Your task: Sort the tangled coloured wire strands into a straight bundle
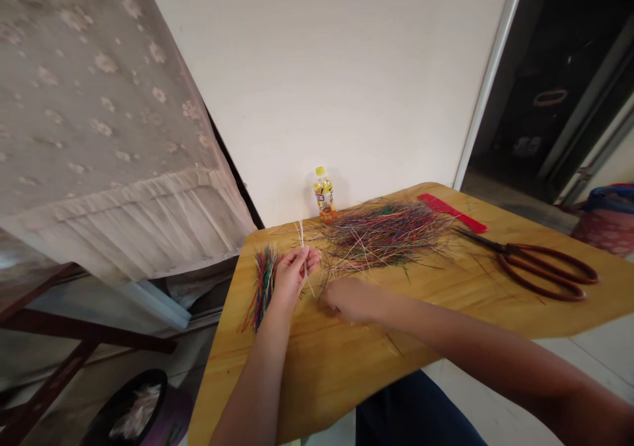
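Currently, the left hand [293,275] is closed on a thin sheaf of pale strands [300,234], with the fingers curled and the strand tips projecting above and below the grip. The right hand [351,300] lies across the bench [317,373], with its fingers curled downward near the edge of the scattered material. This hand is blurred, so it cannot be determined whether it pinches any strand.

The main pile of multicoloured strands [384,234] lies loose and tangled toward the far side of the bench, with strays fanning out toward both hands. A smaller bundle of coloured strands [264,286] lies just beside the left hand, near the bench's left edge.

Observe the following hazards. The strands appear fine and unbound, so a careless sweep of the right hand could drag strays from the pile into the smaller bundle. A slackened left-hand grip could drop the pale sheaf among the mixed colours. A knock to the bundle could send strands over the edge. Reaching across the pile for the red comb [452,212] or the dark-handled scissors [545,273] could also snag loose ends.
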{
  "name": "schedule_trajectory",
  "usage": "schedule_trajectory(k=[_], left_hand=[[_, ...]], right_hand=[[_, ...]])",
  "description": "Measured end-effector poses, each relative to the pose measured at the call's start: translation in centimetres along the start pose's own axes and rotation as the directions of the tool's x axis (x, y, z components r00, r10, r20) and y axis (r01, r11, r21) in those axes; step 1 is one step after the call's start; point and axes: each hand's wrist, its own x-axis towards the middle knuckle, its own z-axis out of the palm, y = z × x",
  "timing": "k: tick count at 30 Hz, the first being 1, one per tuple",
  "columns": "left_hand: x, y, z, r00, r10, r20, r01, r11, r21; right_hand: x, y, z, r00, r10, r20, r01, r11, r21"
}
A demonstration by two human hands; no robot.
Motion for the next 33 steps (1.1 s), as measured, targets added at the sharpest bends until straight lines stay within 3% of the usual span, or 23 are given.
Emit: schedule_trajectory(k=[5,9,12,14,18,21,23,25,29,33], left_hand=[[0.1,0.0,-0.2,0.999,0.017,0.03,-0.017,1.0,0.006],[0.0,0.0,-0.3,0.999,0.014,0.04,-0.014,1.0,0.008],[0.0,0.1,-0.3,1.0,0.013,0.025,-0.013,1.0,0.007],[-0.1,0.1,-0.2,1.0,0.001,0.012,-0.001,1.0,0.018],[-0.2,0.0,0.0,0.999,-0.04,-0.001,0.04,0.999,0.027],[-0.2,-0.3,0.1,0.998,-0.055,0.017,0.054,0.997,0.046],[-0.3,-0.6,0.1,0.997,-0.057,0.048,0.053,0.996,0.076],[-0.4,-0.9,0.3,0.996,-0.064,0.068,0.057,0.993,0.108],[-0.6,-1.3,0.8,0.993,-0.096,0.063,0.086,0.986,0.14],[-0.9,-1.4,1.2,0.985,-0.141,0.1,0.123,0.978,0.167]], right_hand=[[-0.1,1.1,0.6,0.997,-0.064,-0.038,0.069,0.986,0.15],[0.3,2.6,1.0,0.991,-0.118,-0.065,0.134,0.895,0.425],[0.6,4.5,0.8,0.992,-0.118,-0.045,0.123,0.831,0.543],[0.6,6.0,0.5,0.996,-0.089,-0.019,0.078,0.73,0.679],[0.0,8.4,0.4,0.998,0.065,-0.028,0.0,0.392,0.92],[-0.3,9.3,1.2,0.985,0.169,-0.044,0.012,0.189,0.982],[-0.2,9.7,1.9,0.968,0.245,-0.047,0.024,0.097,0.995],[0.0,9.9,2.5,0.951,0.305,-0.056,0.032,0.082,0.996],[0.5,9.8,2.8,0.92,0.364,-0.143,0.098,0.139,0.985],[0.5,8.6,2.5,0.871,0.374,-0.319,0.218,0.287,0.933]])
